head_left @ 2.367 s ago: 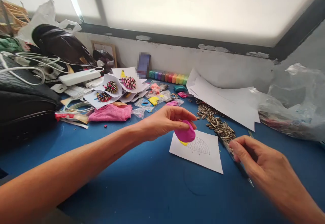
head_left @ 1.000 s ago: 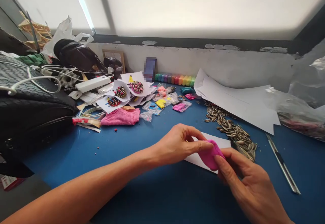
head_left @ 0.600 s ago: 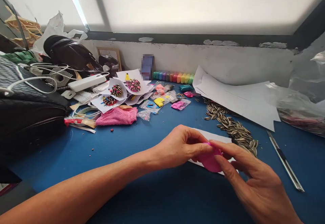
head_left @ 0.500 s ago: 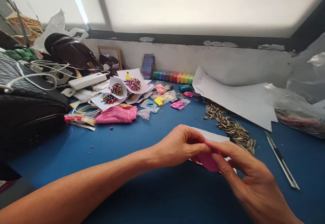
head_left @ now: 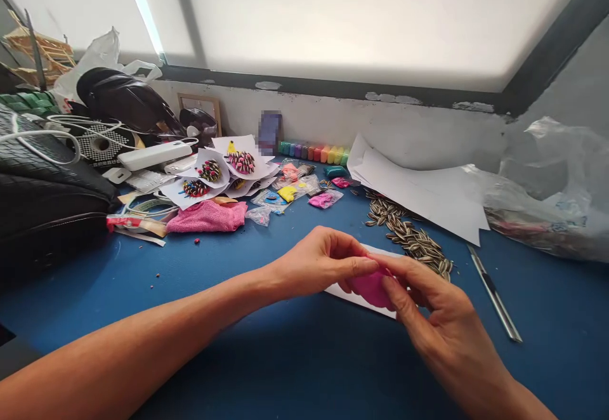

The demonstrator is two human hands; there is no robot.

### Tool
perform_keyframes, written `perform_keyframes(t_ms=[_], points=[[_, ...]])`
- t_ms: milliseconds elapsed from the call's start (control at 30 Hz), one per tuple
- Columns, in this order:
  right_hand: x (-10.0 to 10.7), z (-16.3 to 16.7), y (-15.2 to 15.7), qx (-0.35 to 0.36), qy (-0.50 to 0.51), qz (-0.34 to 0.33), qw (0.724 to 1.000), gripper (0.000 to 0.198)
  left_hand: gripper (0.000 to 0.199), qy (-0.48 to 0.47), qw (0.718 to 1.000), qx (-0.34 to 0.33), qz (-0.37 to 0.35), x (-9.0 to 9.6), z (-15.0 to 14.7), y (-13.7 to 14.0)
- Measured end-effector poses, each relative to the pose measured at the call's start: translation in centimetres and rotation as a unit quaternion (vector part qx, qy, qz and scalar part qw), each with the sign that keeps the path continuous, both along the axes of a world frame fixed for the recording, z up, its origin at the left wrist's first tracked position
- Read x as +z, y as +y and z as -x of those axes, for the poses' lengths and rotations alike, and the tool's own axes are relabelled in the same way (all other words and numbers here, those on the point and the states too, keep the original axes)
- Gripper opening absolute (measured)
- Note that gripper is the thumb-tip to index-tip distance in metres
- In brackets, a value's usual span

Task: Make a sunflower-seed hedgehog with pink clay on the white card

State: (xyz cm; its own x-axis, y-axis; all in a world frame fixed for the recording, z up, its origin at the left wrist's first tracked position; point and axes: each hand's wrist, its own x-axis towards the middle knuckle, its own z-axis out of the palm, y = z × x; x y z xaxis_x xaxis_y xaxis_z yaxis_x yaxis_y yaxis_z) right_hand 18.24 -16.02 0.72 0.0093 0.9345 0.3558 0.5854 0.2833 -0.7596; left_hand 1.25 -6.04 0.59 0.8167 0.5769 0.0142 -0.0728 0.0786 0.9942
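A flattened piece of pink modelling clay (head_left: 373,289) is pinched between my two hands over a white sheet of paper (head_left: 354,296). My left hand (head_left: 321,261) grips its upper left edge between thumb and fingers. On the other side, my right hand (head_left: 435,302) presses the clay's right edge with its thumb in front and fingers behind. The fingertips of both hands nearly meet at the top, and part of the clay is hidden by them. Just beyond the right hand lies a pile of striped sunflower seeds (head_left: 413,239).
A utility knife (head_left: 495,296) lies at the right, near white paper sheets (head_left: 419,188) and a plastic bag (head_left: 547,210). Farther back are small clay packets (head_left: 326,199), seed-covered clay figures on paper (head_left: 242,162) and a pink cloth (head_left: 207,216). A black bag (head_left: 52,198) stands left.
The view has shifted, so everything sits somewhat further left. Both hands still hold the pink clay, with the thumbs and fingers in nearly the same grip.
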Motion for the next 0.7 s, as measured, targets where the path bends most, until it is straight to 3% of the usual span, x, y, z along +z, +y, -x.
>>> perform_keyframes(t_ms=[167,333,567,700], points=[[0.2,0.2,-0.3,-0.048,0.027,0.027,0.998,0.037,0.037,0.014,0.999,0.045,-0.005,0.2,0.1,0.0],[0.7,0.2,-0.2,-0.062,0.066,0.064,0.994,0.029,0.036,0.007,1.0,0.028,0.003,0.4,0.1,-0.1],[0.9,-0.2,-0.1,-0.059,0.036,0.047,0.996,0.031,0.04,-0.004,0.999,0.01,0.037,0.3,0.2,0.0],[1.1,-0.1,-0.1,-0.05,0.034,0.073,0.995,0.032,0.048,0.002,0.999,0.026,0.034,0.4,0.1,-0.3]])
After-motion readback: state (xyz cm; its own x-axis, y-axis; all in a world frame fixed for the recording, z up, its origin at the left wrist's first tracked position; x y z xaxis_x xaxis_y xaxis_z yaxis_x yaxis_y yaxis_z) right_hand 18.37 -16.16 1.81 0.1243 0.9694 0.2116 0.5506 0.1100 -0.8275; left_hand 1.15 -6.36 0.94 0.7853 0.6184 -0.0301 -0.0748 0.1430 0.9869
